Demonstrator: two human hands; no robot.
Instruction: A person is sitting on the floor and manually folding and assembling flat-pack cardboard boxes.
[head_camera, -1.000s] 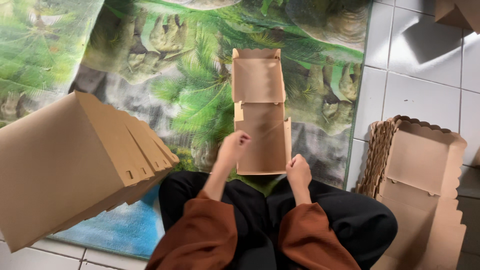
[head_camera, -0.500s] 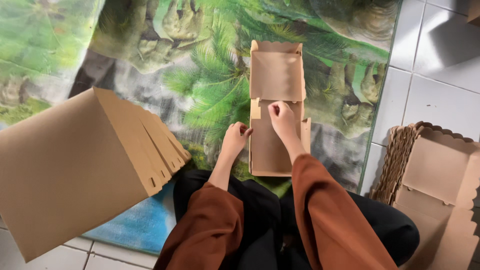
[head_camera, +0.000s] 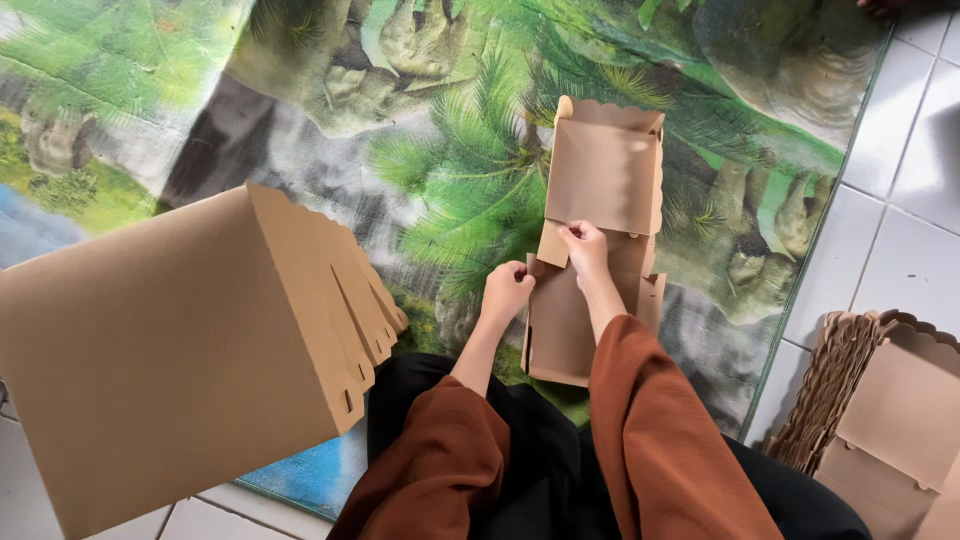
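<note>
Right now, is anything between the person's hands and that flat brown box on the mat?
Nothing visible. Both hands are already on the box: the left hand grips its left edge and the right hand pinches a small flap near the middle fold. The big stack of boxes lies apart, to the left.

From my feed the scene is bright and evenly lit by soft daylight. The white floor tiles (head_camera: 915, 215) carry a mild sheen at right. Shadows are faint. The stack of folded boxes (head_camera: 190, 350) close at left looks slightly soft, and the edges bend a little.
</note>
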